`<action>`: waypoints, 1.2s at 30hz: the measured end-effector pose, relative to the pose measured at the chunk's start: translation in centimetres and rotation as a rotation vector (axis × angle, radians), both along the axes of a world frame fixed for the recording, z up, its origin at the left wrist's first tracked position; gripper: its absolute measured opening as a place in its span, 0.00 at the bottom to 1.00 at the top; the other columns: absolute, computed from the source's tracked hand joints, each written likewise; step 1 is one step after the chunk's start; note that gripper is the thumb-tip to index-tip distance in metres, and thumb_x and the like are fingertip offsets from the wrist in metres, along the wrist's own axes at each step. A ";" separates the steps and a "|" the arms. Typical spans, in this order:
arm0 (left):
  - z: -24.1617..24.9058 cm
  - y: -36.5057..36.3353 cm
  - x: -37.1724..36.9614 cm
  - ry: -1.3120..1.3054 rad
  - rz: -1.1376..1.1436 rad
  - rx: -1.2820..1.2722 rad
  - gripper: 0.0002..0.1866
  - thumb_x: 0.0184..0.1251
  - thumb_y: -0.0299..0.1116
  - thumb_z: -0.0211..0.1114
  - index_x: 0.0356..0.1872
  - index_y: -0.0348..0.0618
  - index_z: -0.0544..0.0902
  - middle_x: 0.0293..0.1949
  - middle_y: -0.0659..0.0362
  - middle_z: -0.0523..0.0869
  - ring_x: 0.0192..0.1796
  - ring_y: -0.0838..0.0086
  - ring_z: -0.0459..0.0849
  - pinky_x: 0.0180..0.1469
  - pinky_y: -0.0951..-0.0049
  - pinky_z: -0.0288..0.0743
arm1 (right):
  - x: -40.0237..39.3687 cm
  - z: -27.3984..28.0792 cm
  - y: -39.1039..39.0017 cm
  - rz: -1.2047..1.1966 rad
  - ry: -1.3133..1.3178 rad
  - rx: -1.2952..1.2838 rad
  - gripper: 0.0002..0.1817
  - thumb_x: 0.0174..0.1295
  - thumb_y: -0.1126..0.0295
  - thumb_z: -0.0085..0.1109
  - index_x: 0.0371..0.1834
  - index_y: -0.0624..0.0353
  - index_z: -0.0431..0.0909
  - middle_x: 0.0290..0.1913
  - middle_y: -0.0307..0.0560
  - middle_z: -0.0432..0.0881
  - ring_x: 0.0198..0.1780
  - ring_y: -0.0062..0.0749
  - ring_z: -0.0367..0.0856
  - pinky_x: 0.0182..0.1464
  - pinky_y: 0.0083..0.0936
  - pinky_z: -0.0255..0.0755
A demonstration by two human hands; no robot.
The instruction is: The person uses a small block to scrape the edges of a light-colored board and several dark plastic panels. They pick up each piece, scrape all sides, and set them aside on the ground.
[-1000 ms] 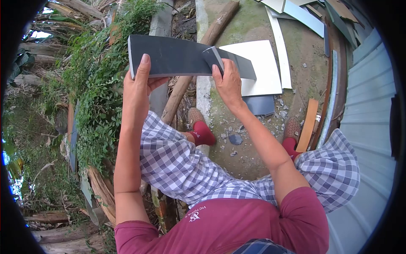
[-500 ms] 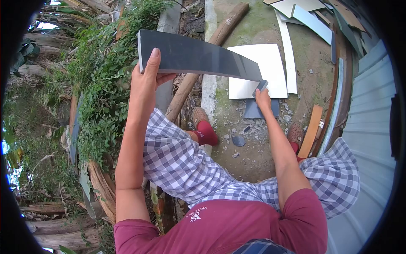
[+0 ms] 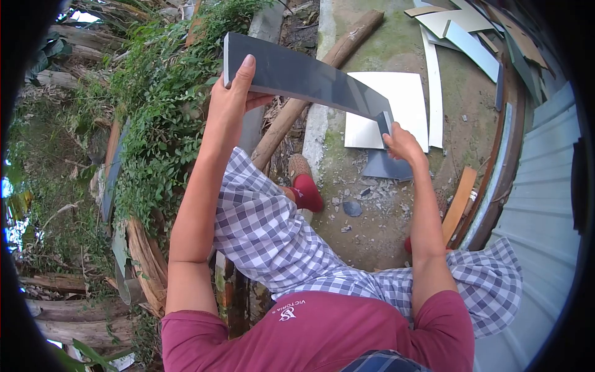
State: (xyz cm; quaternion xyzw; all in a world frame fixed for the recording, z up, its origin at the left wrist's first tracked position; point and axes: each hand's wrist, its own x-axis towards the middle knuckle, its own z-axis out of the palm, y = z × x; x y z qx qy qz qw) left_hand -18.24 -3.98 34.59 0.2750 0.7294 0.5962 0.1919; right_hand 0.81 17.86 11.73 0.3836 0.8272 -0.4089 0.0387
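My left hand [image 3: 232, 90] grips the near-left end of a long, dark grey tile strip [image 3: 304, 71], thumb on its glossy face and fingers behind. The strip is raised off the ground and slants down to the right. At its far end, my right hand [image 3: 404, 144] is closed on a small dark tile piece [image 3: 385, 126], which overlaps the strip's end in this view. Beneath that end lies a white square board [image 3: 400, 99], with a dark tile slab [image 3: 385, 166] partly under its lower edge.
Grey chips [image 3: 378, 192] litter the ground between my feet. A round wooden pole [image 3: 282, 130] lies to the left, beside green plants [image 3: 155, 142]. Cut boards [image 3: 474, 49] are piled at upper right. An orange-brown strip [image 3: 460, 204] rests near the corrugated metal wall [image 3: 539, 186].
The small tile piece in my right hand has turned from slanting across the strip's end to standing steeper. My right wrist has rotated; my left hand keeps its hold. The whole view has shifted slightly.
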 end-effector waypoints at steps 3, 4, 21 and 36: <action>0.3 0.2 0.1 0.002 -0.011 0.014 0.29 0.66 0.52 0.54 0.48 0.29 0.72 0.42 0.48 0.81 0.44 0.64 0.83 0.49 0.64 0.78 | 0.3 8.0 -2.0 0.264 0.001 0.051 0.17 0.63 0.59 0.48 0.40 0.64 0.71 0.27 0.51 0.79 0.24 0.36 0.80 0.29 0.30 0.72; 0.4 0.2 0.2 0.017 -0.021 0.013 0.29 0.66 0.53 0.54 0.48 0.29 0.72 0.41 0.48 0.81 0.43 0.65 0.83 0.50 0.64 0.78 | 0.4 9.3 -2.8 0.338 0.134 0.187 0.17 0.63 0.58 0.49 0.39 0.63 0.72 0.27 0.51 0.79 0.25 0.37 0.80 0.30 0.31 0.71; 1.8 0.4 2.7 0.156 -0.012 0.001 0.30 0.60 0.55 0.61 0.47 0.33 0.76 0.40 0.53 0.80 0.43 0.72 0.82 0.48 0.71 0.77 | -3.5 15.2 -11.0 0.113 0.844 0.467 0.13 0.57 0.62 0.59 0.36 0.60 0.70 0.29 0.50 0.79 0.32 0.44 0.81 0.32 0.34 0.75; 1.0 0.3 2.2 0.134 -0.022 -0.032 0.29 0.64 0.51 0.57 0.50 0.28 0.72 0.44 0.49 0.79 0.45 0.68 0.82 0.51 0.68 0.77 | 0.4 -11.4 0.6 -0.370 0.100 0.245 0.22 0.63 0.52 0.47 0.42 0.64 0.71 0.38 0.66 0.79 0.43 0.61 0.77 0.45 0.47 0.70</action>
